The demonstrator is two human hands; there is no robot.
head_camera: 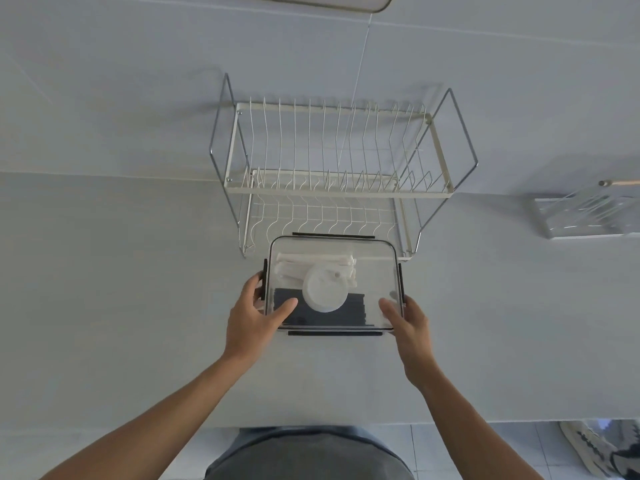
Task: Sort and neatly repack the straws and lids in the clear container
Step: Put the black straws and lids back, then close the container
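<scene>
The big pale surface [121, 306] holds a wire dish rack [339, 168] at the back; just in front of it sits the clear container [377, 271], with its lid on and black clips sticking out at the sides. The left hand [254, 310] and the right hand [405, 318] hold it by the two short ends, thumbs on top, fingers [258, 278] wrapped down the sides. Inside lie white straws [311, 263] at the back, black straws [329, 317] at the front, and a stack of round white lids [325, 292] in the middle. The box looks hard, smooth and light; it could slip, so holding both ends is best.
</scene>
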